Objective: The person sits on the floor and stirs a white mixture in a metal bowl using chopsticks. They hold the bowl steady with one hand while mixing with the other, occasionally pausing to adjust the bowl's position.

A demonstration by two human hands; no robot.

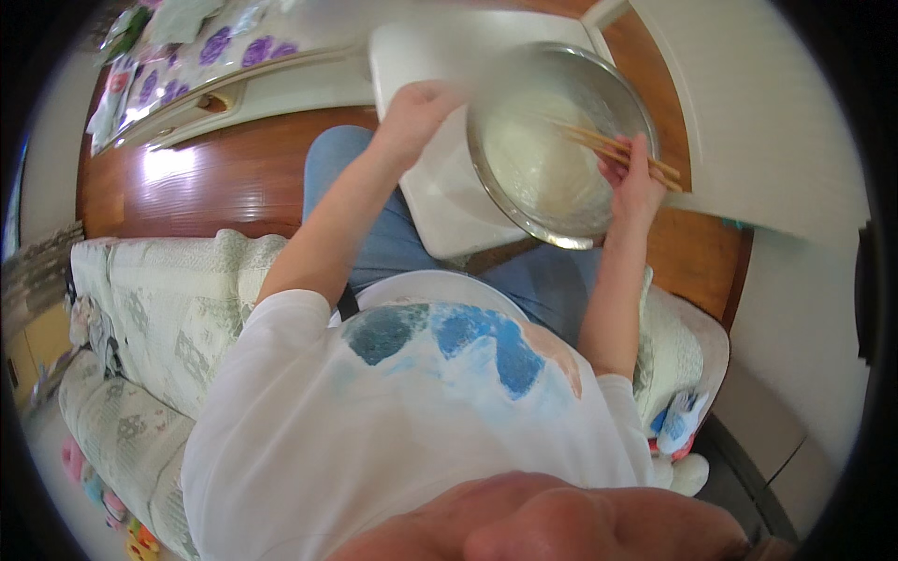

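- Metal bowl (613, 93) is sitting around one o'clock from the person (402, 458), overlapping a white table (435, 210) and poking out past its three o'clock side.
- Some pale mix (533, 164) is covering the bottom of it, looking wet and pretty shiny from over here.
- Right hand (636, 178) is hanging by the bowl's four o'clock rim, fingers curling closed around wooden chopsticks (599, 142). Those are pointing toward ten o'clock over the mix; can't tell if the tips are actually dipping in.
- Left hand (418, 110) is sitting out near the bowl's ten o'clock, fingers bending partway in. The tips are vanishing into a blurry patch, so I can't tell if they're holding anything or touching the rim.
- Whoever it is, they're wearing a white T-shirt (421, 411) with blue patches, and a quilted sofa (159, 290) is stretching toward nine o'clock.
- Over at eleven, a purple-flowered cover (238, 51) is lying spread out, with glossy wooden floor (224, 178) showing at ten.
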